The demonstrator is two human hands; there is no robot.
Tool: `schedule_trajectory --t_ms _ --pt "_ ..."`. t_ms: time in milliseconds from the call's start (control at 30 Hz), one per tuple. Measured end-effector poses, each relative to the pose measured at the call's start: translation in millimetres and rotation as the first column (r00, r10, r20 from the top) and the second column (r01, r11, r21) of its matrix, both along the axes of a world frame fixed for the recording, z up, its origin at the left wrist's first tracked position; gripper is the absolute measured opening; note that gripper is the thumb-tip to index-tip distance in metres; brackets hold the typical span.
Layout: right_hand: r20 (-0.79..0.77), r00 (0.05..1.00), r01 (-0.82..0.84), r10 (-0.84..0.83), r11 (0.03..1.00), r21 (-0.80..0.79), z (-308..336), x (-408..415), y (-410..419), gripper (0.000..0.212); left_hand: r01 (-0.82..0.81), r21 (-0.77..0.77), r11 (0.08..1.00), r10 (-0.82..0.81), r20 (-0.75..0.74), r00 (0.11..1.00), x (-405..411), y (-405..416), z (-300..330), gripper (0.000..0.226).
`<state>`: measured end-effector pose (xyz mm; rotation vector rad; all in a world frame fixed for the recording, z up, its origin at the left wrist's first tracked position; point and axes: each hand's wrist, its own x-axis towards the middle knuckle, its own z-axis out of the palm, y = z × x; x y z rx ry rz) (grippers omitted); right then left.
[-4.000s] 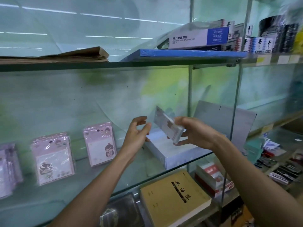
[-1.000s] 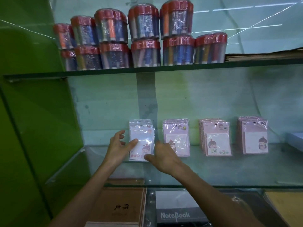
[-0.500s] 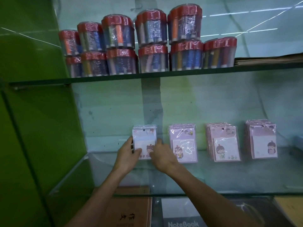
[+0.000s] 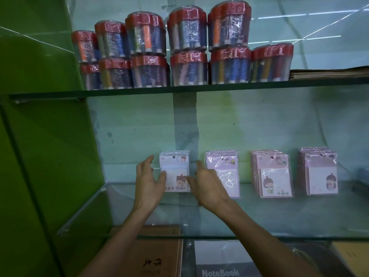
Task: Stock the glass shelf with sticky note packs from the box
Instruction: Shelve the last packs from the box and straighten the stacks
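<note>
Several stacks of wrapped sticky note packs lean against the back wall on the glass shelf (image 4: 279,216). The leftmost pack (image 4: 175,172) is white with a cartoon girl and stands upright. My left hand (image 4: 148,181) touches its left edge with straight fingers. My right hand (image 4: 205,183) touches its right edge, fingers extended. To the right stand a pink stack (image 4: 229,168), another pink stack (image 4: 271,175) and a last one (image 4: 320,172). The box is out of view.
Shrink-wrapped pen tubs with red lids (image 4: 187,50) crowd the upper glass shelf. Brown paper (image 4: 329,73) lies at its right. A green side panel (image 4: 40,156) closes off the left. Notebooks (image 4: 219,262) lie on the level below.
Since four seconds ago the view swung left from the box to this end of the shelf. Over the last second both hands closed in on the leftmost pack and steadied it upright.
</note>
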<state>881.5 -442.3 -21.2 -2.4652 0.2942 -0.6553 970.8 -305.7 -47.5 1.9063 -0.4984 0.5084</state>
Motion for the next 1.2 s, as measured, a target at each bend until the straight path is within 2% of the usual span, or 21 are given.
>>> schedule_trajectory --t_ms 133,267,333,467,567,700,867,1000,1200 --pt "0.188 0.982 0.042 -0.03 0.997 -0.064 4.3 -29.0 -30.3 0.043 0.11 -0.084 0.99 -0.097 0.151 0.984 -30.0 -16.0 7.4 0.039" --pt "0.201 0.973 0.128 -0.112 0.989 -0.067 -4.6 -45.4 -61.6 0.051 0.209 -0.08 0.975 -0.195 0.153 0.969 -49.5 -47.0 -0.5 0.037" --pt "0.165 0.975 0.167 -0.152 0.983 -0.078 -9.2 -54.4 -72.9 0.052 0.244 -0.039 0.969 -0.24 0.077 0.968 -52.6 -61.7 -4.3 0.04" --pt "-0.022 0.98 0.195 -0.197 0.977 -0.081 -16.5 -62.1 -86.1 0.054 0.315 0.103 0.943 -0.312 -0.05 0.949 -61.1 -82.9 -6.7 0.047" --pt "-0.167 0.969 0.186 -0.185 0.983 -0.012 -17.9 -58.7 -90.6 0.058 0.34 0.155 0.928 -0.323 -0.125 0.938 -62.1 -91.9 -10.7 0.042" --pt "-0.29 0.949 0.147 -0.126 0.988 0.051 -11.3 -51.4 -97.6 0.048 0.336 0.201 0.92 -0.308 -0.158 0.938 -61.3 -101.7 -12.5 0.041" --pt "-0.278 0.956 0.111 -0.094 0.993 0.047 -9.8 -42.0 -96.5 0.041 0.291 0.209 0.934 -0.266 -0.143 0.953 -62.3 -107.8 -9.9 0.047" --pt "-0.268 0.957 0.117 -0.116 0.993 -0.01 -13.7 -37.5 -97.1 0.043 0.257 0.226 0.939 -0.234 -0.127 0.964 -60.2 -110.4 -10.8 0.052" --pt "-0.231 0.967 0.109 -0.111 0.994 -0.02 -13.6 -36.7 -98.6 0.042 0.212 0.238 0.948 -0.195 -0.093 0.976 -56.8 -111.4 -12.7 0.051"
